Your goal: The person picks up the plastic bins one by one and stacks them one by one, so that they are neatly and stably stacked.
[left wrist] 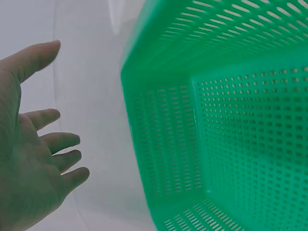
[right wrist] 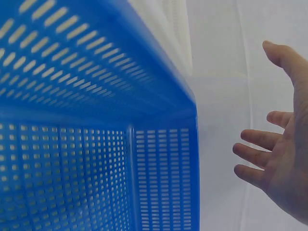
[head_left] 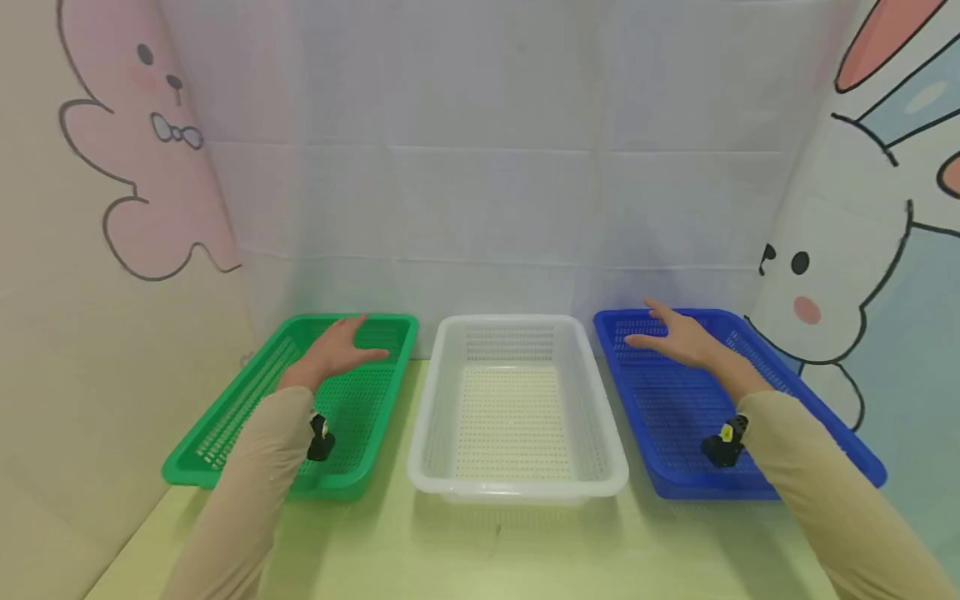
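My left hand [head_left: 335,350] hovers over the green basket [head_left: 345,481], thumb and fingers spread, with nothing in it. In the left wrist view the same hand [left wrist: 36,154] shows its palm and loosely bent fingers beside the basket's far end. Over the blue basket [head_left: 701,489] my right hand [head_left: 681,340] is held out in the same way, fingers apart and holding nothing. The right wrist view has that hand [right wrist: 279,144] off the blue basket's end. Between the two stands a white basket [head_left: 517,486], with neither hand over it. All three baskets have slotted walls and perforated floors.
The baskets stand in a row on a pale yellow-green table [head_left: 495,550]. Behind them hangs a white cloth [head_left: 480,192]. Cartoon-printed sheets flank it, a pink animal [head_left: 161,200] on the left and a white rabbit [head_left: 840,275] on the right. A small black device sits at each wrist.
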The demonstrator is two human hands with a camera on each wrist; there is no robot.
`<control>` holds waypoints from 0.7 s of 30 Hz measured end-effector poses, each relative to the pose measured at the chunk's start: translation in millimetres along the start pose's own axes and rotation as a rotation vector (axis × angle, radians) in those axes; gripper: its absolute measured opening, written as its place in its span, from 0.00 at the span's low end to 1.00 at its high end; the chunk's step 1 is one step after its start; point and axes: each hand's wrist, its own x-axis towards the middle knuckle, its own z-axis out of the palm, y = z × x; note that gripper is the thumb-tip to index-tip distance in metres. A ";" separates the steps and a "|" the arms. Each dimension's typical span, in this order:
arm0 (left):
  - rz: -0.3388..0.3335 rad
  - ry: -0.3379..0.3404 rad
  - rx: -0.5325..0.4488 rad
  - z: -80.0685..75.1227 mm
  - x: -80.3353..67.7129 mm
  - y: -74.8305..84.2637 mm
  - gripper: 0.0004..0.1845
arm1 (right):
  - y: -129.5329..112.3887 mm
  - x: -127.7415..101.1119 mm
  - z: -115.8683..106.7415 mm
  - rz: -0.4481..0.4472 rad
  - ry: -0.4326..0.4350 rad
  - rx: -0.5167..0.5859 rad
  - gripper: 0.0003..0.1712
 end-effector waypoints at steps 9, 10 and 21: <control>-0.001 -0.088 -0.173 -0.3 -3.2 2.4 0.43 | -17.4 0.3 6.9 -0.037 -0.032 0.169 0.50; -0.003 -0.103 -0.197 -0.4 -3.7 3.4 0.43 | -18.7 0.9 8.2 -0.043 -0.035 0.178 0.50; 0.046 -0.191 -0.400 5.8 -3.4 18.9 0.40 | -36.9 1.0 21.2 0.011 -0.093 0.261 0.49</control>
